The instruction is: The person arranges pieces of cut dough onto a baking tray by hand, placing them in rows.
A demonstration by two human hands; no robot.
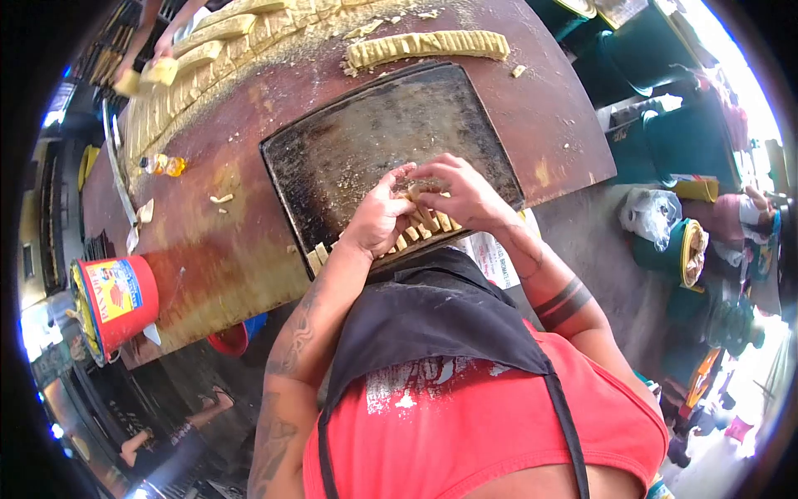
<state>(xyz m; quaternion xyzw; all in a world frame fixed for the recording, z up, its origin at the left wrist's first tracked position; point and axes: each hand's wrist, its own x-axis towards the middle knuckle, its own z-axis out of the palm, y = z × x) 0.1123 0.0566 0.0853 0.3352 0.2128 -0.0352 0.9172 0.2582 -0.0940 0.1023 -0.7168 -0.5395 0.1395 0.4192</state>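
Note:
A dark, worn baking tray (374, 125) lies on the table in front of my body, dusted with crumbs. Short strips of cut dough (401, 243) stand in a row along its near edge. Over that row my left hand (382, 214) and my right hand (461, 195) meet, fingers curled and closed around a small piece of dough (414, 198). The fingers partly cover the piece, so its full shape is hidden. Beyond the tray's far edge rests a long, sliced dough log (428, 50).
The reddish-brown table (224, 249) carries long rows of sliced dough (195, 87) at upper left, where another person's hands (164, 50) work. A small bottle of yellow liquid (164, 165) and a red bucket (125, 295) are on the left. Green bins (690, 141) stand at right.

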